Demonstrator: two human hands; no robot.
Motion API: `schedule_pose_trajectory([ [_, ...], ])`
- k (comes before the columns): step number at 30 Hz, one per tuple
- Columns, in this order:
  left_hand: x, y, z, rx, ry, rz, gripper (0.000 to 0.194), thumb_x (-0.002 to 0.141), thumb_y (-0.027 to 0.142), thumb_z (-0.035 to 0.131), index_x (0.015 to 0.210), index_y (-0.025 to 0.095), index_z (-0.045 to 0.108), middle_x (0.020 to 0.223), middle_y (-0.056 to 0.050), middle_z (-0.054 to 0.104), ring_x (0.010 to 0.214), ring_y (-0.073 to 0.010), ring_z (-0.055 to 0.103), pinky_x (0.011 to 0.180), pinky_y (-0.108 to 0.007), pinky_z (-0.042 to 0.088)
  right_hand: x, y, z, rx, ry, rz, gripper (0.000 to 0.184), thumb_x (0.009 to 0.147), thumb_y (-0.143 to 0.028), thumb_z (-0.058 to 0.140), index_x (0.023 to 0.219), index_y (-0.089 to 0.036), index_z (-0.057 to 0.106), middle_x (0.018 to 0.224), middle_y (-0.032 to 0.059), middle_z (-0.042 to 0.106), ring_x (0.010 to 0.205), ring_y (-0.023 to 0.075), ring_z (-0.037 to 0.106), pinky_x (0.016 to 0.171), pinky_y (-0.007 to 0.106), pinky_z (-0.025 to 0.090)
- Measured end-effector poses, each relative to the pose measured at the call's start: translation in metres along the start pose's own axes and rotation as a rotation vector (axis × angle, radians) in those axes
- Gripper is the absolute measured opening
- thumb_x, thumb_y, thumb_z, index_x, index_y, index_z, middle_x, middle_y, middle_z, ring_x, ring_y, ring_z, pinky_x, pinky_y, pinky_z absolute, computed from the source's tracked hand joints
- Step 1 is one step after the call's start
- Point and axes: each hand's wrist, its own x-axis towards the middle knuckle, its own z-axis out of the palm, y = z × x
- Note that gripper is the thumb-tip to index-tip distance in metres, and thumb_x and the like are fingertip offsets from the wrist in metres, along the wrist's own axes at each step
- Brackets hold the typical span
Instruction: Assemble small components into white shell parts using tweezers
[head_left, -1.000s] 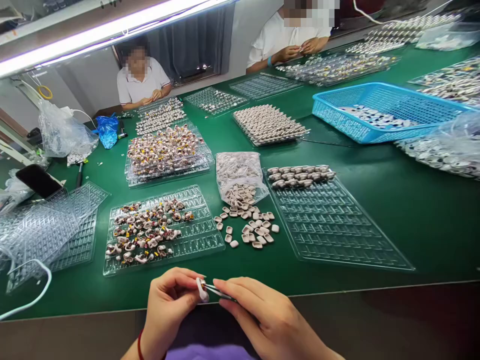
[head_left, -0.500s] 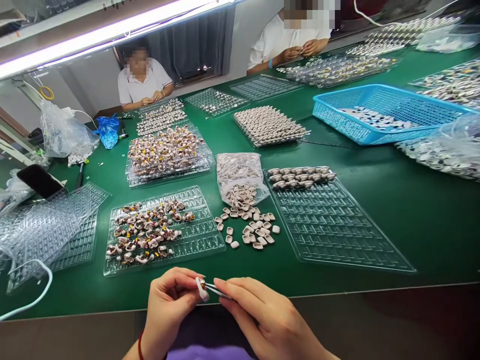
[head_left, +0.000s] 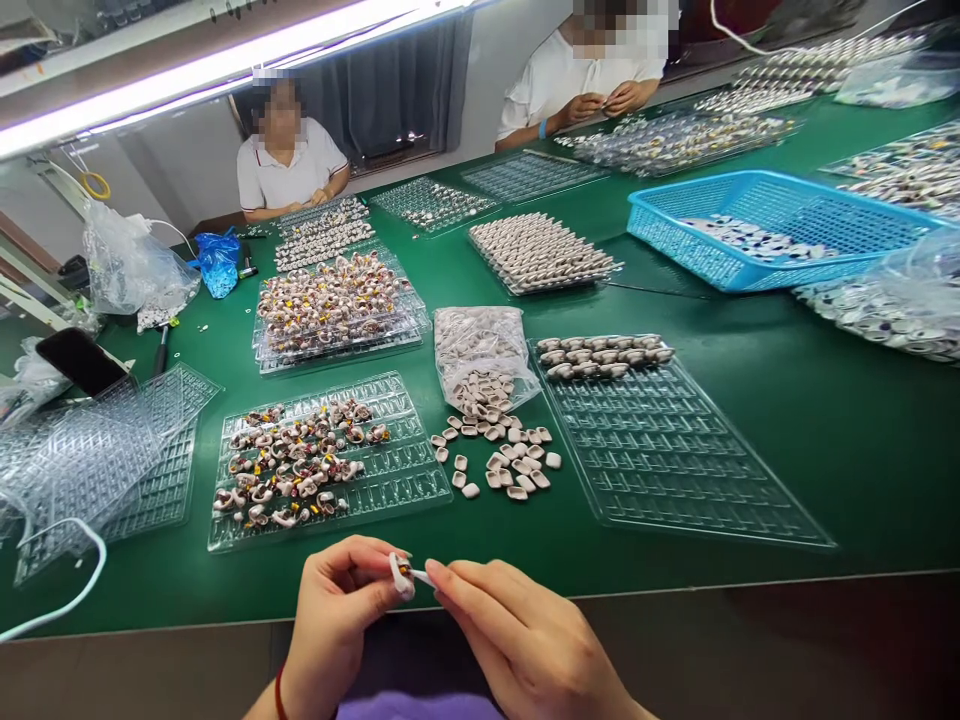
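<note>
My left hand (head_left: 341, 600) pinches a small white curved part (head_left: 399, 577), likely an earphone shell, with dark and yellow bits inside it. From the right, my right hand (head_left: 517, 625) grips a pair of tweezers (head_left: 422, 577), whose tips reach the open side of that part. Just beyond my hands lies a clear tray (head_left: 405, 490) with many similar curved parts (head_left: 292, 460), showing red and yellow wires. Loose beige caps (head_left: 517, 463) are scattered to its right, spilling from a plastic bag (head_left: 480, 345). Another clear tray (head_left: 675, 460) holds rows of beige pieces at its far end.
Stacked filled trays (head_left: 330, 305) stand behind the left tray. Empty clear trays (head_left: 120, 460), a phone (head_left: 82, 360) and a white cable (head_left: 75, 600) are at left. A blue basket (head_left: 750, 270) stands at right. Two people (head_left: 292, 165) sit across the green table (head_left: 885, 450).
The tweezers' tips have come together, where they were apart before, and my right fingers have squeezed closer. The part in my left hand has turned slightly. One person opposite has moved their hands.
</note>
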Motion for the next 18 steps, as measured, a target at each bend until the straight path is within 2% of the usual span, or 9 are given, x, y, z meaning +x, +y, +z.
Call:
schedule_pose_trajectory([
  [6,0.002,0.002,0.005,-0.093,0.029,-0.095,0.016,0.048,0.009,0.088,0.056,0.015,0.076,0.067,-0.002,0.073,0.063,-0.0114,0.064,0.063,-0.019,0.051,-0.006,0.000,0.000,-0.118,0.000,-0.107,0.036,0.089,-0.001,0.049,0.120,-0.014,0.061,0.089,0.0122,0.075,0.073,0.0205,0.070,0.064,0.032,0.060],
  [9,0.004,0.003,0.004,-0.088,0.037,-0.089,0.016,0.047,0.008,0.087,0.055,0.015,0.075,0.065,-0.002,0.073,0.062,-0.0118,0.063,0.060,-0.019,0.051,-0.003,0.009,-0.004,-0.111,-0.040,-0.152,0.035,0.091,-0.003,0.047,0.120,-0.016,0.061,0.091,0.0103,0.075,0.074,0.0199,0.070,0.065,0.031,0.059],
  [12,0.006,0.004,0.002,-0.055,0.046,-0.055,0.016,0.047,0.008,0.086,0.054,0.015,0.074,0.063,-0.002,0.072,0.060,-0.0120,0.063,0.059,-0.020,0.051,0.005,0.032,-0.007,0.021,-0.101,-0.016,0.028,0.092,-0.008,0.049,0.115,-0.019,0.061,0.089,0.0069,0.072,0.076,0.0177,0.068,0.067,0.029,0.059],
  [14,0.007,0.004,0.001,-0.032,0.053,-0.047,0.015,0.046,0.010,0.087,0.053,0.015,0.074,0.063,-0.002,0.072,0.058,-0.0122,0.062,0.058,-0.020,0.051,0.013,0.054,-0.008,-0.026,-0.112,0.171,0.023,0.092,-0.014,0.050,0.111,-0.019,0.062,0.093,0.0073,0.068,0.081,0.0187,0.068,0.071,0.031,0.058],
  [15,0.008,0.004,0.001,-0.023,0.057,-0.046,0.016,0.046,0.010,0.087,0.053,0.015,0.074,0.063,-0.003,0.072,0.058,-0.0125,0.063,0.057,-0.021,0.051,0.017,0.064,-0.008,-0.071,-0.134,0.241,0.021,0.092,-0.016,0.050,0.107,-0.019,0.063,0.091,0.0070,0.066,0.078,0.0186,0.067,0.069,0.031,0.058],
  [18,0.009,0.004,0.000,-0.006,0.067,-0.043,0.017,0.045,0.012,0.089,0.053,0.015,0.074,0.063,-0.003,0.072,0.058,-0.0133,0.063,0.057,-0.022,0.052,0.027,0.088,-0.005,-0.122,-0.192,0.305,0.019,0.089,-0.017,0.051,0.095,-0.020,0.068,0.084,0.0044,0.062,0.068,0.0167,0.063,0.060,0.028,0.054],
])
